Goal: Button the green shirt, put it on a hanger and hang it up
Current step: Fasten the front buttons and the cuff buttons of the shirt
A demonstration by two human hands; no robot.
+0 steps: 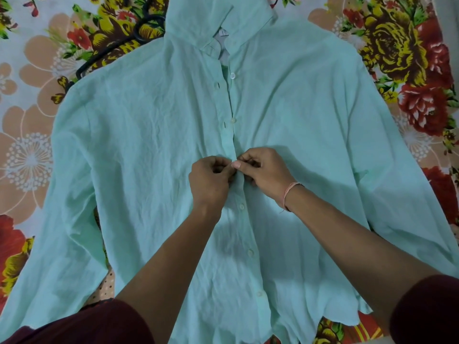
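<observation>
Maroon sleeves (99,324) nearest; L hand (211,177) + R hand (263,170) fingers pinch green shirt (149,135) placket edges (229,145) (mid-front); hanger (109,49) top-left.

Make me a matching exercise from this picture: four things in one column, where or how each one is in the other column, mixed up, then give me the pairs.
Things:
1. hanger
2. top button
3. lowest visible button
4. thread band

Places or states:
A. on the right wrist
B. fastened, near the hem
C. partly under the green shirt's shoulder
D. unfastened, below the collar

Pairs: 1-C; 2-D; 3-B; 4-A
</observation>
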